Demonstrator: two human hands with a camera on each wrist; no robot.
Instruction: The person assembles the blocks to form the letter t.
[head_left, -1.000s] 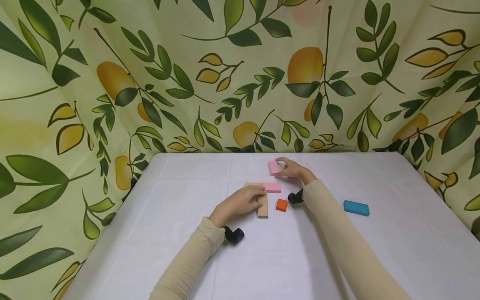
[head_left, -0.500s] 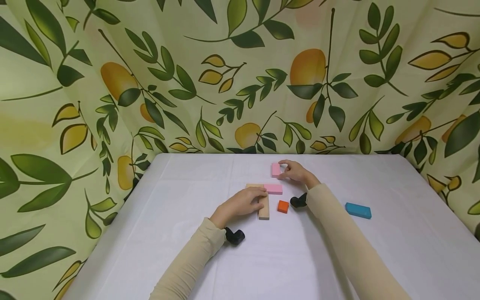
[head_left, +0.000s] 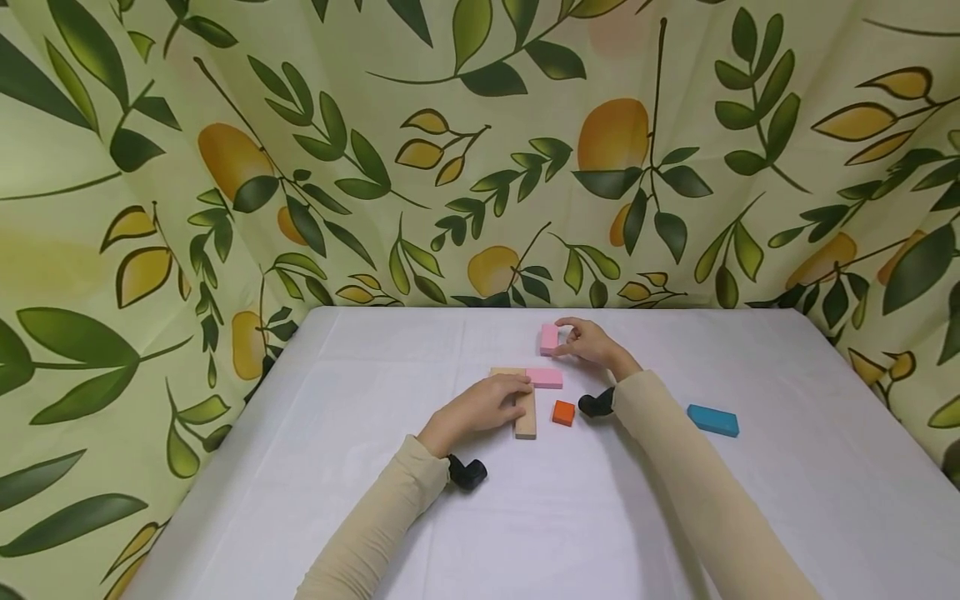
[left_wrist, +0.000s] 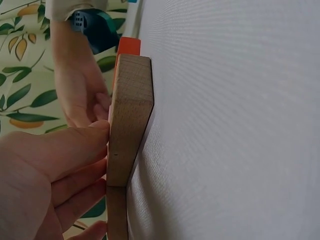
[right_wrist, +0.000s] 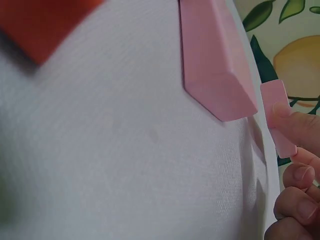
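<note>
In the head view my right hand [head_left: 588, 343] pinches a pink block [head_left: 549, 339] near the table's far edge. The right wrist view shows thumb and finger on that pink block [right_wrist: 276, 117]. My left hand [head_left: 483, 402] rests its fingertips on two plain wooden blocks, one lying crosswise [head_left: 504, 371] and one pointing towards me [head_left: 526, 421]. In the left wrist view the thumb and fingertips touch the upper face of the wooden block [left_wrist: 131, 107]. A second pink block [head_left: 546, 378] lies flat, end to end with the crosswise wooden one.
A small orange block [head_left: 564, 413] sits right of the near wooden block. Further right lies a blue block [head_left: 713, 420]. White cloth covers the table [head_left: 360, 400], and a leaf-patterned curtain [head_left: 420, 192] hangs behind it. Each wrist carries a black camera [head_left: 468, 474].
The pinched pink block has turned slightly, from slanted to nearly straight towards me, and the right hand has shifted a little nearer. My left hand and the other blocks stay in place.
</note>
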